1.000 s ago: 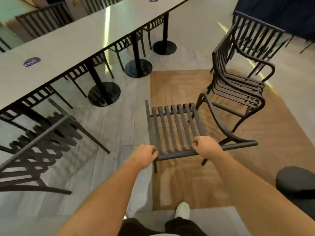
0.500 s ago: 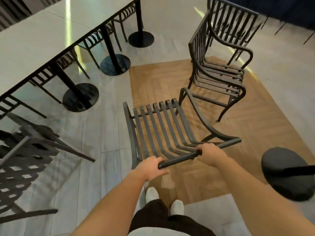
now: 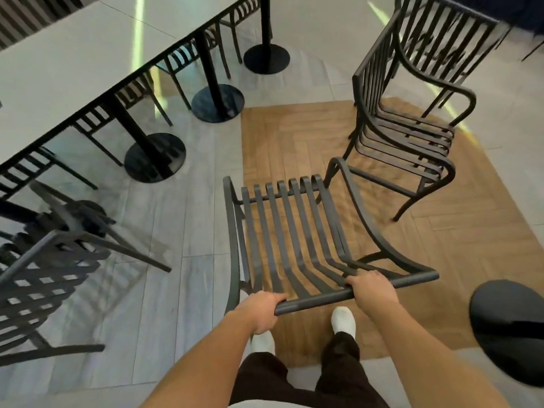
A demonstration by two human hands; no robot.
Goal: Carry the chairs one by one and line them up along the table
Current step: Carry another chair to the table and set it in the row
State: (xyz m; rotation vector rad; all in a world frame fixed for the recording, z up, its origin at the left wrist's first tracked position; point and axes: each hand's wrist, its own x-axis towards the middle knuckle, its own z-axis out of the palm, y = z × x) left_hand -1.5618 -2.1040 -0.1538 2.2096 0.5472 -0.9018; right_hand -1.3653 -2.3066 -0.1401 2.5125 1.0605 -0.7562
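Observation:
A black slatted metal chair [image 3: 290, 231] is right in front of me, its back toward me. My left hand [image 3: 262, 309] grips the left end of its top rail and my right hand [image 3: 372, 291] grips the rail further right. The long white table [image 3: 73, 72] runs from the left edge up to the top centre on black pedestal legs. Several chairs are tucked under its far side. A stack of black chairs [image 3: 406, 134] stands on the wooden floor patch at the upper right. Another black chair [image 3: 50, 275] stands by the table at the left.
Round black pedestal bases [image 3: 217, 103] stand on the grey floor under the table. A dark round base [image 3: 509, 328] lies at the right edge. My white shoes [image 3: 343, 319] show beneath the held chair. Grey floor lies open between my chair and the table.
The chair has come closer to me and turned slightly, with both hands still on its top rail. I have stepped forward, and the table and stack have shifted in view.

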